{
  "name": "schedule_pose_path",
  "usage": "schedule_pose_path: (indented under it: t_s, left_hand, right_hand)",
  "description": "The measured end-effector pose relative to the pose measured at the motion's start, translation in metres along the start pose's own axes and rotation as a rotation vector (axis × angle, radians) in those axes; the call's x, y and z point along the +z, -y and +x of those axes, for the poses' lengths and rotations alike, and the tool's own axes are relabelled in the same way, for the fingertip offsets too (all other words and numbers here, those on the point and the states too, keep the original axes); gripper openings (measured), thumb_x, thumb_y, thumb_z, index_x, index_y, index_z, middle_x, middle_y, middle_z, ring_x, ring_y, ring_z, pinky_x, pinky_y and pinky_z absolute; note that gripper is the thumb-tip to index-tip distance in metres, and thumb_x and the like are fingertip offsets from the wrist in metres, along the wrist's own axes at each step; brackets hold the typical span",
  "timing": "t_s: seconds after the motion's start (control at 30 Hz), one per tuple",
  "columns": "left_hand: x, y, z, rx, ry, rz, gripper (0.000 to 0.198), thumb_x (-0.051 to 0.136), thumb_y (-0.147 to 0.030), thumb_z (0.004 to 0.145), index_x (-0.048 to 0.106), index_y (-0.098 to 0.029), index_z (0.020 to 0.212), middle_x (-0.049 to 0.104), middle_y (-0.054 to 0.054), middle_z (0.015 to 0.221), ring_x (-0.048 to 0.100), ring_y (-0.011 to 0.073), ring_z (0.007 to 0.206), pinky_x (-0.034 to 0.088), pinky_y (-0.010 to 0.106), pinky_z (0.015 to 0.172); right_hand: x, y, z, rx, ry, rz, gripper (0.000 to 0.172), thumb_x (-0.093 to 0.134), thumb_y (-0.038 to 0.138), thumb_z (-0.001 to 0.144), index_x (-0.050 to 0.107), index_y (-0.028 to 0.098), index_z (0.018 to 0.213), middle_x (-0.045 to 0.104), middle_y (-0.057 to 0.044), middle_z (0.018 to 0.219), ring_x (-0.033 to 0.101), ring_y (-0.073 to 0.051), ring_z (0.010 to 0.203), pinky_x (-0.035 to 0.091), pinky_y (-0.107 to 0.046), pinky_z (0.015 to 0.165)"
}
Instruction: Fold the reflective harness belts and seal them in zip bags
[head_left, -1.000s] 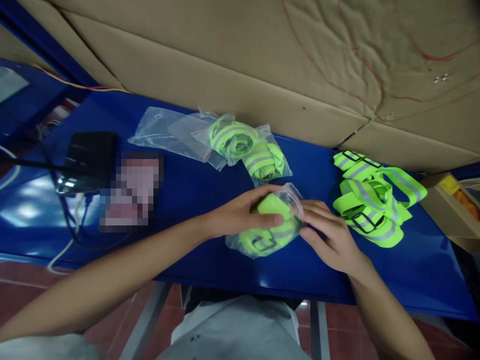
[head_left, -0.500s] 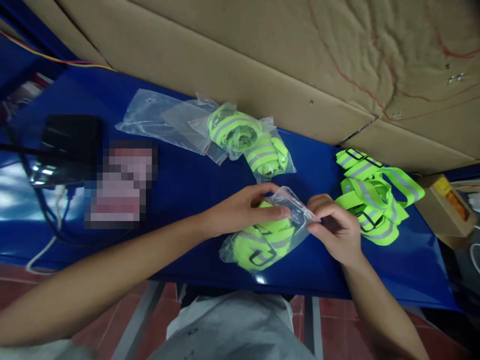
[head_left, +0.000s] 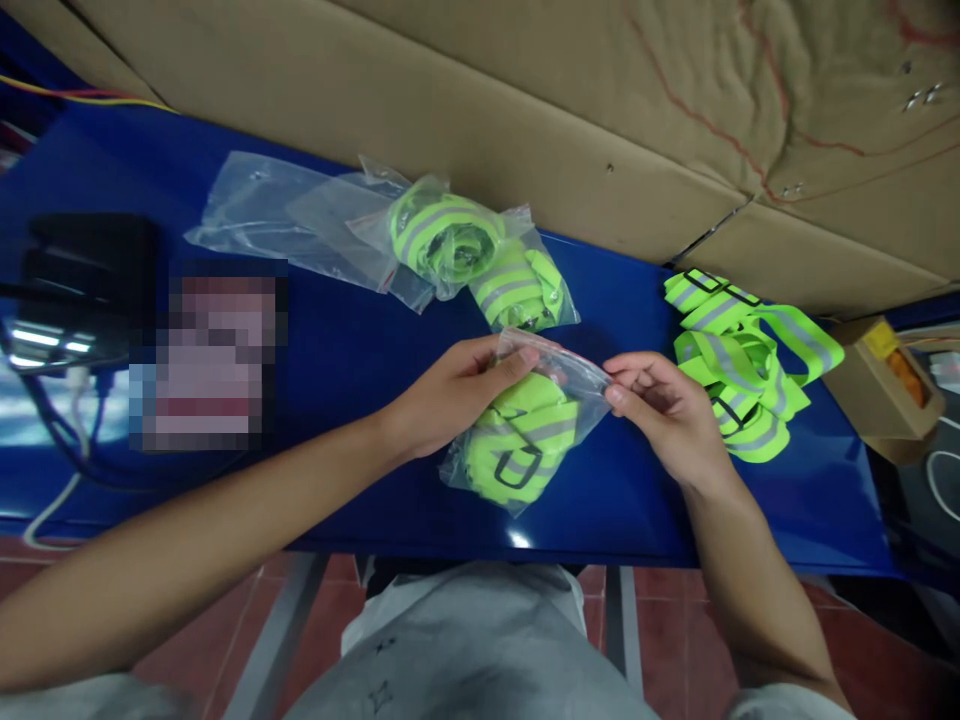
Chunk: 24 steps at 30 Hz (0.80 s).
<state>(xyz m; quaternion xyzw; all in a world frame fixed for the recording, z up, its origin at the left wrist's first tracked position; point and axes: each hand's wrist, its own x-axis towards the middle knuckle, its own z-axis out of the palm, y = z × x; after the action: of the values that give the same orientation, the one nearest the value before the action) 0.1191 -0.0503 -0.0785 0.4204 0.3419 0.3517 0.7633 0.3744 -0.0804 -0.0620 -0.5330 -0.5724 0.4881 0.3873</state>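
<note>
A clear zip-lock bag (head_left: 592, 408) is held between my hands over the front of the blue table. Inside it lies a folded neon-yellow reflective strap (head_left: 544, 435) with grey stripes and a black buckle. My left hand (head_left: 472, 385) pinches the bag's upper left edge, thumb on top. At the right end of the bag's mouth, my right hand (head_left: 664, 405) grips the corner between thumb and fingers. Just behind are two more bagged straps (head_left: 450, 235), one overlapping the other.
Loose reflective straps (head_left: 739, 370) lie in a heap to the right, near a small cardboard box (head_left: 885, 390). Flat clear bags (head_left: 262, 210) rest at the back left. A black device (head_left: 86, 280) with cables and a blurred-out item (head_left: 217, 360) occupy the left. Cardboard (head_left: 525, 130) lines the back.
My left hand has shifted from over the strap to the bag's upper left edge. The bag's mouth is now stretched out between both hands, showing more of the strap. The view has shifted slightly.
</note>
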Motion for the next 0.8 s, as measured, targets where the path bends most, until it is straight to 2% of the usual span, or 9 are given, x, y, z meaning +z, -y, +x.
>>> schedule_pose_path:
  t_s: [0.1, 0.17, 0.3, 0.43, 0.57, 0.67, 0.8]
  left_hand:
    - [0.000, -0.001, 0.001, 0.003, -0.019, -0.051, 0.037, 0.075, -0.048, 0.095, 0.080, -0.018, 0.116, 0.081, 0.005, 0.101, 0.074, 0.0139, 0.090, 0.058, 0.020, 0.082]
    - [0.001, -0.002, 0.001, -0.007, -0.023, -0.091, 0.034, 0.073, -0.045, 0.096, 0.080, -0.017, 0.115, 0.082, 0.006, 0.102, 0.075, 0.0157, 0.093, 0.059, 0.022, 0.084]
    - [0.002, -0.002, 0.001, -0.022, -0.036, -0.095, 0.037, 0.061, -0.048, 0.103, 0.081, -0.019, 0.114, 0.082, 0.008, 0.115, 0.072, 0.0220, 0.120, 0.059, 0.026, 0.097]
    - [0.004, 0.001, -0.001, 0.019, -0.059, -0.049, 0.037, 0.057, -0.048, 0.105, 0.081, -0.022, 0.114, 0.081, 0.005, 0.119, 0.062, 0.0225, 0.139, 0.053, 0.027, 0.110]
    - [0.005, 0.004, -0.002, 0.006, -0.085, -0.041, 0.038, 0.062, -0.052, 0.102, 0.080, -0.022, 0.118, 0.081, 0.006, 0.118, 0.070, 0.0241, 0.127, 0.054, 0.031, 0.109]
    - [0.005, 0.006, -0.003, -0.004, -0.063, -0.040, 0.040, 0.062, -0.054, 0.101, 0.079, -0.022, 0.120, 0.082, 0.005, 0.112, 0.074, 0.0228, 0.117, 0.055, 0.031, 0.106]
    - [0.007, 0.006, -0.003, 0.029, -0.051, -0.002, 0.040, 0.060, -0.053, 0.103, 0.078, -0.023, 0.122, 0.082, 0.004, 0.110, 0.074, 0.0202, 0.115, 0.053, 0.029, 0.107]
  right_hand:
    - [-0.005, 0.000, 0.001, 0.080, 0.050, -0.011, 0.023, 0.081, 0.044, 0.091, 0.075, 0.022, 0.092, 0.071, 0.000, 0.076, 0.063, -0.009, 0.067, 0.049, -0.021, 0.063]
    - [-0.007, -0.003, 0.001, 0.081, 0.044, -0.001, 0.025, 0.081, 0.043, 0.091, 0.073, 0.021, 0.084, 0.070, 0.000, 0.074, 0.062, -0.010, 0.066, 0.048, -0.021, 0.062]
    - [-0.005, -0.008, 0.000, -0.041, -0.019, 0.076, 0.018, 0.082, 0.034, 0.090, 0.070, 0.023, 0.085, 0.070, 0.001, 0.082, 0.060, -0.010, 0.068, 0.047, -0.024, 0.064]
    - [-0.002, -0.008, -0.001, -0.104, -0.014, 0.041, 0.015, 0.076, 0.032, 0.095, 0.069, 0.023, 0.086, 0.068, 0.000, 0.081, 0.060, -0.012, 0.070, 0.047, -0.025, 0.065]
    - [0.001, -0.004, -0.002, -0.089, -0.005, -0.009, 0.013, 0.075, 0.032, 0.094, 0.069, 0.022, 0.089, 0.063, 0.002, 0.075, 0.055, -0.010, 0.066, 0.044, -0.023, 0.060]
    - [0.004, -0.001, -0.003, -0.091, -0.031, -0.027, 0.014, 0.075, 0.027, 0.092, 0.067, 0.021, 0.084, 0.061, 0.003, 0.073, 0.052, -0.009, 0.063, 0.040, -0.021, 0.058]
    - [0.005, 0.001, -0.003, -0.091, -0.018, -0.066, 0.013, 0.071, 0.025, 0.093, 0.065, 0.020, 0.083, 0.058, 0.004, 0.071, 0.050, -0.008, 0.061, 0.039, -0.021, 0.056]
